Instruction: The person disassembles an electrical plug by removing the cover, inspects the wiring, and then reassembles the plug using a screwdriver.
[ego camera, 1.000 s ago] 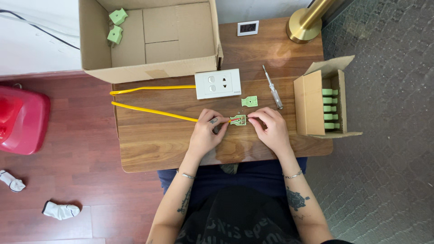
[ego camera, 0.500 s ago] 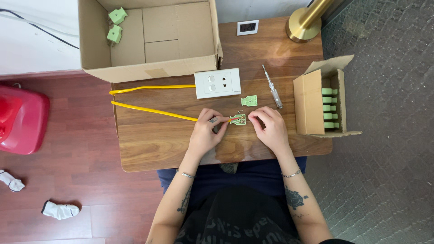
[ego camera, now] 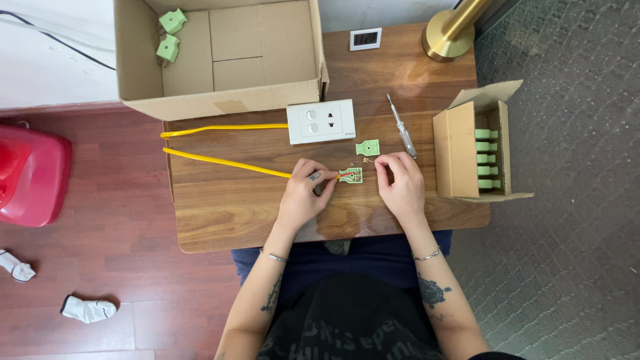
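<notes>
A home room used as a makeshift workbench is suggested by the small dark wooden table [ego camera: 220,213] set on a reddish laminate floor [ego camera: 100,267], where white socks [ego camera: 87,309] are strewn, and by the grey patterned carpet [ego camera: 573,233] beside its right edge.

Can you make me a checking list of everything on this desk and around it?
Surface: wooden table, mostly bare at the front.
Job's things: open green plug between both hands; its green cover and tiny screws lie beside it.
Clutter: white socket plate, screwdriver, big cardboard box holding two green plugs, small box of green plugs, small digital display.
Hands: left hand holds the cable end at the plug; right hand touches the plug.
Cables: yellow cable looping off the table's left edge.
Surroundings: red container, two socks, brass lamp base.
</notes>
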